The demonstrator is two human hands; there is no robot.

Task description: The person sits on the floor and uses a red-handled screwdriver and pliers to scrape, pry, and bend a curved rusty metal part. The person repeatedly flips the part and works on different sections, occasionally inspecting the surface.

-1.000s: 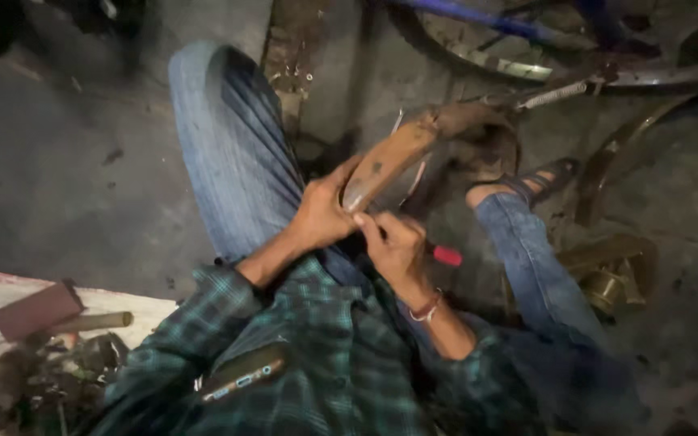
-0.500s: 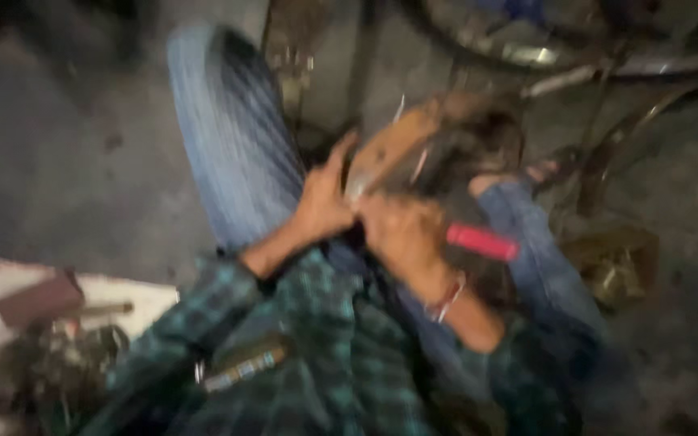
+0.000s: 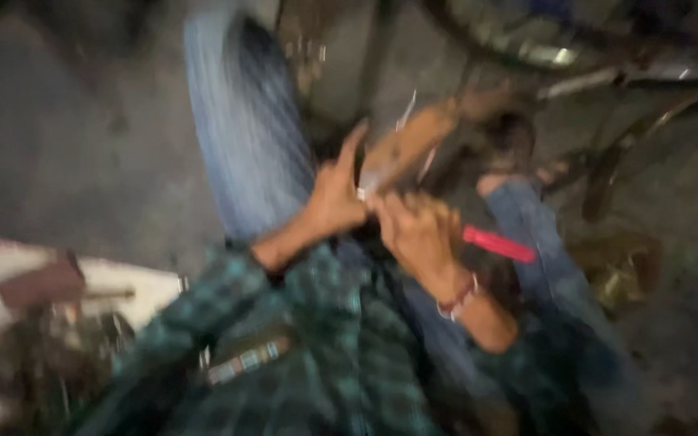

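The picture is blurred by motion. A curved, rusty brown metal piece [image 3: 414, 141], like a bicycle mudguard, rests across my lap. My left hand [image 3: 334, 196] grips its near end from the left, fingers raised. My right hand [image 3: 415, 230] is closed on a tool with a red handle [image 3: 498, 244] that sticks out to the right; its tip meets the near end of the brown piece, hidden between my hands. I sit on the ground in blue jeans and a green checked shirt.
A bicycle wheel [image 3: 543, 52] and frame parts lie at the top right. To the left, a white board [image 3: 123, 278] holds dark tools and metal scraps [image 3: 38, 339]. Grey concrete floor [image 3: 58, 145] spreads to the upper left.
The red-handled tool has come further into sight at my right hand. Both hands stayed at the near end of the brown piece. The view has shifted and blurred.
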